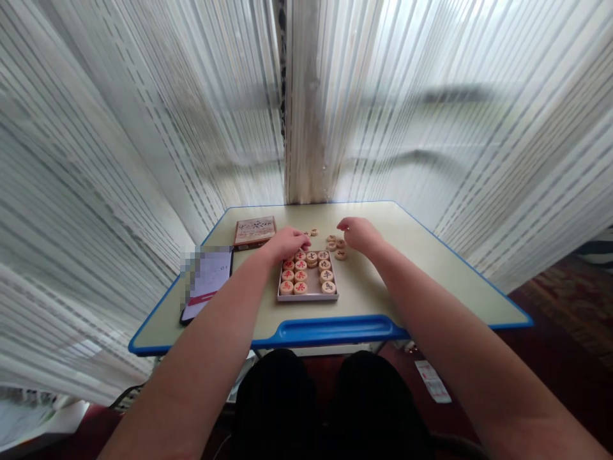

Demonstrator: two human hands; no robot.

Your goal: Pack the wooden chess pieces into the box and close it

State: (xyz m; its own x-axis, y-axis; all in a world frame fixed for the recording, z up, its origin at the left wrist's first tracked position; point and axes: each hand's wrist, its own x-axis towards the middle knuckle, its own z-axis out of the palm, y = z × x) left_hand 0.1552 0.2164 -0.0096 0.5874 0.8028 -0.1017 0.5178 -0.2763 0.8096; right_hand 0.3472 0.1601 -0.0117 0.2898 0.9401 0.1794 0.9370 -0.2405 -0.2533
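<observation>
A shallow open box [308, 298] sits near the front of the table, with rows of round wooden Chinese chess pieces in it. Red-marked pieces [300, 276] fill the left columns, and black-marked ones [326, 276] line the right side and the back. A gap shows in the middle. My left hand [288, 241] is over the box's back left corner with its fingers closed together; whatever they hold is hidden. Beyond the box's back right, my right hand [360, 234] is curled beside several loose chess pieces [331, 245]. What its fingers hold, if anything, cannot be made out.
The box lid [255, 231] with dark writing lies at the table's back left. A phone-like device [211, 281] is at the left, partly behind my left forearm. More loose pieces [314, 232] lie toward the back. The table [440, 281] has a raised blue edge, with curtains behind.
</observation>
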